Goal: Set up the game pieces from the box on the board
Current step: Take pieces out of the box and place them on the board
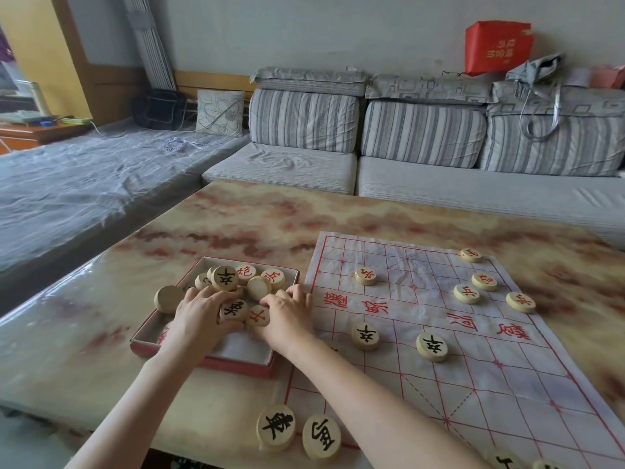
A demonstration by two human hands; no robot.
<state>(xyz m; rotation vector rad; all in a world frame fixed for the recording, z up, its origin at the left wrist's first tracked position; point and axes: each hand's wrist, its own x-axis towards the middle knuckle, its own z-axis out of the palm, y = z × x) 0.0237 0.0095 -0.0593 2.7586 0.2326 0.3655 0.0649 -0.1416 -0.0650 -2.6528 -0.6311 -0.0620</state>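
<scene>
A shallow red-rimmed box (209,361) on the table holds a heap of round wooden game pieces (252,282) with red or black characters. Both hands are inside it. My left hand (199,314) rests on the pile, fingers curled over a black-marked piece (234,310). My right hand (287,314) lies beside it, fingers bent onto a red-marked piece (257,316). To the right, the white paper board (480,374) with red grid lines carries several red pieces (466,294) on its far half and two black pieces (432,346) nearer me. Two more black pieces (276,427) sit at its near left corner.
The marbled beige table (236,214) extends well beyond the board and box. A grey striped sofa (422,164) runs behind it, with a red bag (497,45) on top. One blank piece (168,298) leans on the box's left rim.
</scene>
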